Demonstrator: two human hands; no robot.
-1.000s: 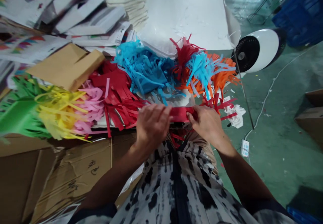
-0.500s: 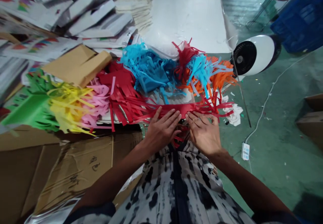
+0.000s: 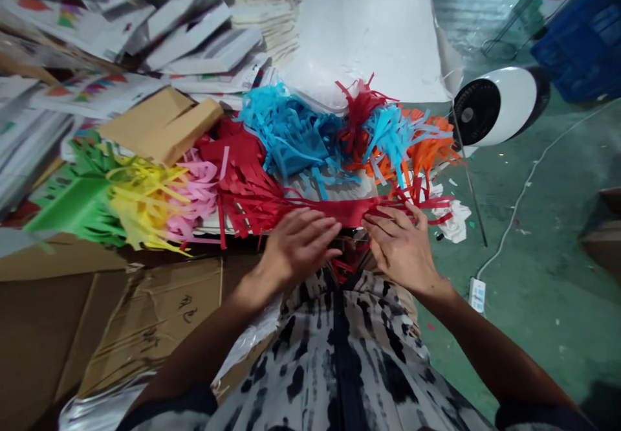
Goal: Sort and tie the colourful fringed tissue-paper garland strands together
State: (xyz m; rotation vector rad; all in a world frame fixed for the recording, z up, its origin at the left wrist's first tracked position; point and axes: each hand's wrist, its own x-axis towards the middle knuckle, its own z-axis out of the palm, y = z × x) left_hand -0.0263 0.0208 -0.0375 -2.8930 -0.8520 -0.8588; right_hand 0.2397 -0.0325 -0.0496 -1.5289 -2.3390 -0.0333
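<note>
A strip of red fringed tissue paper [image 3: 350, 211] lies along the table's near edge, its cut strands spreading to both sides. My left hand [image 3: 303, 243] is flat at the left part of the strip, fingers stretched out. On the right part rests my right hand [image 3: 400, 243], its fingers extended and slightly bent over the red strands. Behind the strip are heaps of blue fringed paper [image 3: 291, 136], orange fringed paper [image 3: 429, 143] and a dark red tassel bunch [image 3: 361, 104]. More red fringe [image 3: 237, 159] is piled left of my left hand.
Pink [image 3: 196, 188], yellow [image 3: 145, 198] and green fringed paper [image 3: 80, 204] lie left, beside a tan folded packet [image 3: 162, 123]. White packets [image 3: 208, 49] heap behind. A cardboard box [image 3: 160, 321] stands below left. On the right are a white fan [image 3: 514, 104] and a power strip [image 3: 478, 294].
My hands have moved apart along the red strip, the left one to the left and the right one to the right. More of the flat red middle shows between them.
</note>
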